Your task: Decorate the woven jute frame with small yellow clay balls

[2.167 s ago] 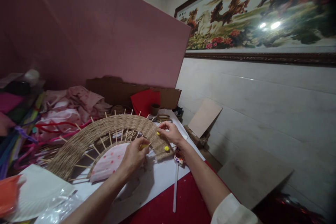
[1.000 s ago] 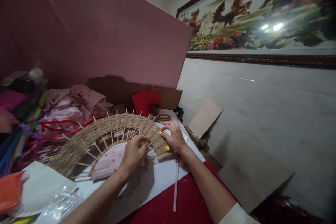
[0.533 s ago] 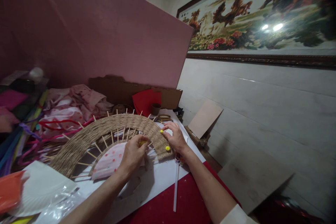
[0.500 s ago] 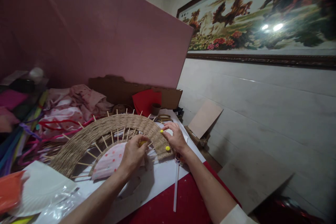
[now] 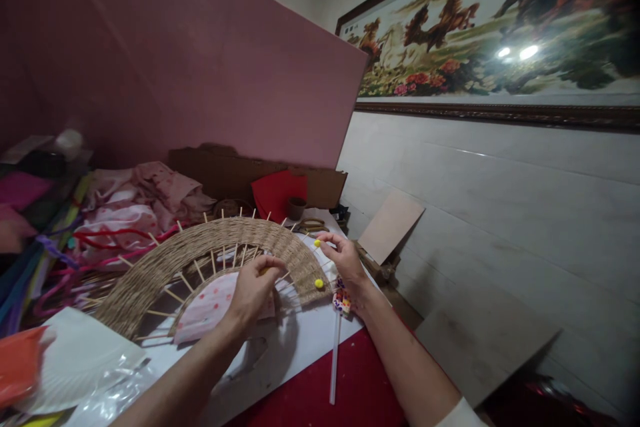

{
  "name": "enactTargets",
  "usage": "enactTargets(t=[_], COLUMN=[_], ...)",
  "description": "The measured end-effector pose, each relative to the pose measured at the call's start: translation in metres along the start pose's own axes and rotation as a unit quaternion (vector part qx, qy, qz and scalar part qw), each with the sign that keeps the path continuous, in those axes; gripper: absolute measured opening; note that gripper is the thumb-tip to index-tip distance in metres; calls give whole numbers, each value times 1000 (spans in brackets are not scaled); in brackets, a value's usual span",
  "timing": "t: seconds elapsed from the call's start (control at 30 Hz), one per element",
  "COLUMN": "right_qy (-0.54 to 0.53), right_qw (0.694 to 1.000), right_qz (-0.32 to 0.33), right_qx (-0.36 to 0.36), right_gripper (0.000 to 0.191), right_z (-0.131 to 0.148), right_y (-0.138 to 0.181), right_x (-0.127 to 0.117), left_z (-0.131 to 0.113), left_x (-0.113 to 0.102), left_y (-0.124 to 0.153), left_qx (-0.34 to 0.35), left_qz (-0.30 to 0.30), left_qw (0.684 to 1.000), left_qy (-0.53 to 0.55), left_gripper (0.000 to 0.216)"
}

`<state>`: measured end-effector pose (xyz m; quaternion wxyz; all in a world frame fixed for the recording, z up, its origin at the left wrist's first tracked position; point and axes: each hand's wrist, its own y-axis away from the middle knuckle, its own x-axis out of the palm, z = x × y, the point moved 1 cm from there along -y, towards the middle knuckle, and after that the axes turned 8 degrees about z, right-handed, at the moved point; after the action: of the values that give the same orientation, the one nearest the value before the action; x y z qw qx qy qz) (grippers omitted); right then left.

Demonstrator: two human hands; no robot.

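A woven fan-shaped arch (image 5: pixel 200 240) of twisted brown cord on thin wooden sticks lies before me. Inside its curve is a half-round piece of pink dotted cloth (image 5: pixel 210 310). Thumb and fingers of my right hand (image 5: pixel 347 263) pinch a small yellow ball (image 5: pixel 317 243) just off the arch's right edge. Lower on that right end sits a second yellow ball (image 5: pixel 319 283). My left hand (image 5: pixel 256 287) hovers over the inner sticks, its fingers closed on a bit of yellow material, mostly hidden. Below my right wrist is a small multicoloured piece (image 5: pixel 341 297) with a translucent stick (image 5: pixel 335 360) beneath it.
Scissors (image 5: pixel 311 224) and a small brown pot (image 5: pixel 297 207) stand behind the arch, near red sheets (image 5: pixel 277 193). Crumpled pink fabric (image 5: pixel 145 193) and coloured pipe cleaners (image 5: pixel 55 250) crowd the left. White paper plates (image 5: pixel 85 353) and an orange packet (image 5: pixel 20 363) lie front left.
My right hand has shifted slightly right and up, carrying the small yellow ball away from the arch's edge. The multicoloured piece shows more clearly. My left hand has barely moved.
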<state>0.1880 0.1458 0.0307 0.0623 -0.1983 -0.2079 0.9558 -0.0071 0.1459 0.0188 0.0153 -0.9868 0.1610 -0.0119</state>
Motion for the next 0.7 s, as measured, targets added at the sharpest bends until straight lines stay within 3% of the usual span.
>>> enactTargets(t=[0.13,0.23,0.4,0.53,0.7], right_qy=[-94,-100,35,128,172], right_qw=[991,987,994,979,976], right_qz=[91,126,64,39,9], right_qx=[-7,-19,-86,-151,-134], right_gripper=[17,17,7,4,8], right_z=[33,50,62,71,72], right_y=[14,24,36,44,46], right_x=[8,14,22,22,-15], left_z=[-15,-22,-25,-27,-33], left_x=[9,16,21,23,18], left_y=[9,15,21,23,20], left_qx=[3,9,-20,-61,-57], left_qz=[55,91,90,96,72], left_qw=[997,989,978,964,966], left_qy=[60,118,186,240,243], left_gripper=[33,41,38,36,40])
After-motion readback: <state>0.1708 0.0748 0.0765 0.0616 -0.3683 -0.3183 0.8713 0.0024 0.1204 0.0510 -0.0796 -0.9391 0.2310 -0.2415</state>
